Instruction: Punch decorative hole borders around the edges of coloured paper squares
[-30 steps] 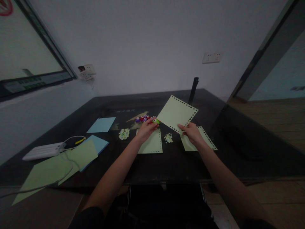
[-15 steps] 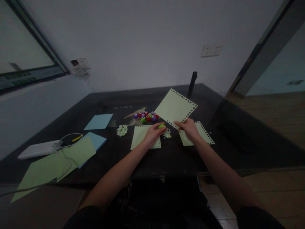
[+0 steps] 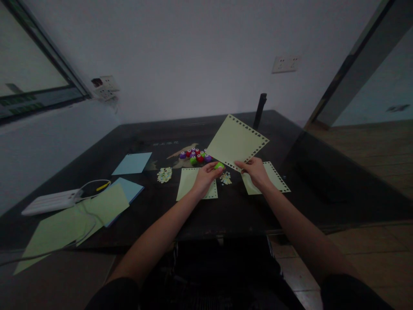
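Punched green paper sheet (image 3: 236,141), center frame, is pinched at its lower corner by the right hand (image 3: 255,171), fingers closed on the edge, the sheet held tilted above the dark table (image 3: 245,215). Just left, the left hand (image 3: 206,176) grips a small green craft punch (image 3: 219,165), fingers curled around it. Judging from this, a clean punch calls for the sheet's edge to sit fully in the punch slot, paper kept taut. Around them: 2 punched sheets (image 3: 196,183) lying flat, paper scraps (image 3: 164,175), a cluster of colored punches (image 3: 196,156) behind.
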Demonstrator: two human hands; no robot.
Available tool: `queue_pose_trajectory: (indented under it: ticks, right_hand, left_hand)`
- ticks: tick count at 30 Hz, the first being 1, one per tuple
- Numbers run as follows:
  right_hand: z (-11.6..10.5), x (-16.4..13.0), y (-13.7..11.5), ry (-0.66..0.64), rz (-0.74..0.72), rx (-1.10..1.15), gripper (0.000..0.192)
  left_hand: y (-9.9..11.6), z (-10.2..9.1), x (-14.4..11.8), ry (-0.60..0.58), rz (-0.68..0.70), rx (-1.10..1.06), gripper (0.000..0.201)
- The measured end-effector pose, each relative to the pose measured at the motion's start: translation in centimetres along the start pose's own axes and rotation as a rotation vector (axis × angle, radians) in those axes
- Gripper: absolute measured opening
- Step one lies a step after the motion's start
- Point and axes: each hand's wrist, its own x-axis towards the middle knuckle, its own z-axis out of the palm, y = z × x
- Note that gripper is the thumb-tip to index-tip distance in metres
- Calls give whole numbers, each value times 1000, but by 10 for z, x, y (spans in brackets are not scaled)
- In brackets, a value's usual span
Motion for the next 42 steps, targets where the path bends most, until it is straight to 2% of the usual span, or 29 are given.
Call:
queue_pose_trajectory:
  ticks: [19,27,34,42]
  right_hand:
    - [1,0,1,-1,-43,-23,28]
    - [2,-2,-4,-47,-30,-106,29]
    - [1,-3,-5,-144,-32,-172,29]
    - [-1,-3,-2,-155,-111,-312,28]
  left_hand:
    - [1,3,-3,-30,43,-51,34]
    - [2,6,-4,-17,52,-48,29]
    - [9,6,-7,28,-9,83,32]
    - [1,1,-1,-39,-28,-72,23]
